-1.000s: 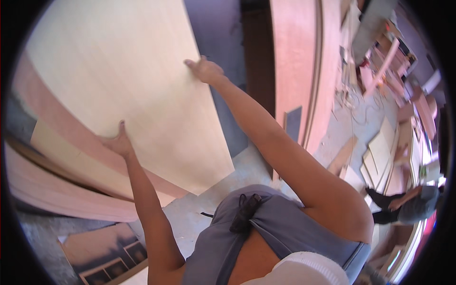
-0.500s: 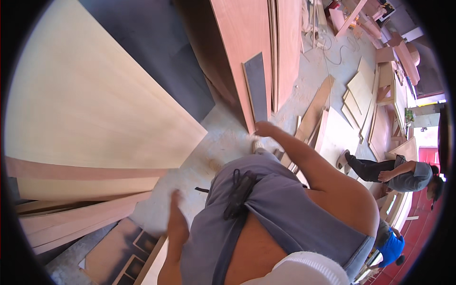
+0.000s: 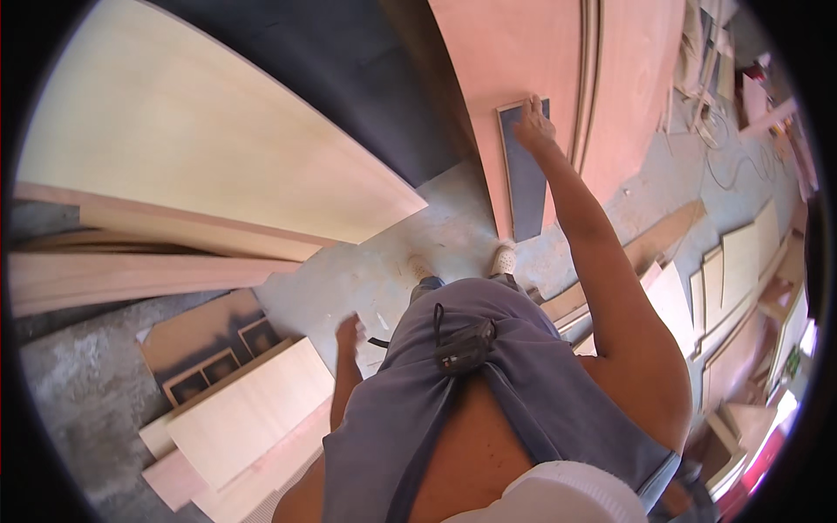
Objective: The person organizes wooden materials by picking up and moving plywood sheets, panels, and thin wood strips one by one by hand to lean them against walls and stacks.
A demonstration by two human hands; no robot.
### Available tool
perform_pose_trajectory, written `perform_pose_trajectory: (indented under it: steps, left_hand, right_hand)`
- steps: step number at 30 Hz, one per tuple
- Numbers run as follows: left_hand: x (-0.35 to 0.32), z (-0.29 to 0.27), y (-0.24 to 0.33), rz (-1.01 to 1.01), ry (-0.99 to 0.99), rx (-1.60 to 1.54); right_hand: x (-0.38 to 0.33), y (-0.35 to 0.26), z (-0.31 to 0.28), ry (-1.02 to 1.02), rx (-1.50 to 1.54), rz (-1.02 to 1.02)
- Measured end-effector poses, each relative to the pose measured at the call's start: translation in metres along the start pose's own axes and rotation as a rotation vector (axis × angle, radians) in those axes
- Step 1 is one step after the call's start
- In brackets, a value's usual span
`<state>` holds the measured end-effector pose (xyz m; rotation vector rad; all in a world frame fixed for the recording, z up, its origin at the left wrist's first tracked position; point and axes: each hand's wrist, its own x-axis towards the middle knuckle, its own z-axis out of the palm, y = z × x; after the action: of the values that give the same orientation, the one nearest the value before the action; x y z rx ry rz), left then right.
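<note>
A narrow dark-faced board [image 3: 526,196] with pale edges leans upright against tall pink plywood sheets [image 3: 514,48] ahead of me. At its upper end is my right hand [image 3: 534,129], arm stretched out, fingers bent over the top edge and gripping there. My left hand [image 3: 349,333] hangs low by my left side, slightly blurred. Its fingers are loosely apart and I see nothing in them. The nearest thing to that hand is a pale plywood piece [image 3: 253,410] lying on a low stack.
A large pale panel [image 3: 218,139] juts in from the left, above more stacked sheets [image 3: 131,279]. Open wooden frames [image 3: 200,375] lie at lower left. Plywood offcuts [image 3: 732,270] and a long brown strip [image 3: 667,231] cover floor to the right. A cable [image 3: 728,179] curls at the far right.
My right hand has risen from near the dark board's lower end to its top. The view has swung right, and the co-workers at the right have mostly left it. My left hand stays low.
</note>
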<state>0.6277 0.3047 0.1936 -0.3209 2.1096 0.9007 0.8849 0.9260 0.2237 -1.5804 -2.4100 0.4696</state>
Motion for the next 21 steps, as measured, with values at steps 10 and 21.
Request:
perform_pose_trajectory:
  steps: [10, 21]
  left_hand:
    - [-0.086, 0.083, 0.100, 0.319, -0.181, 0.239]
    - [-0.102, 0.041, -0.085, -0.211, -0.100, 0.211]
  right_hand:
    - [0.022, 0.015, -0.021, -0.242, -0.212, -0.135]
    - [-0.030, 0.037, -0.064, -0.540, -0.309, -0.563]
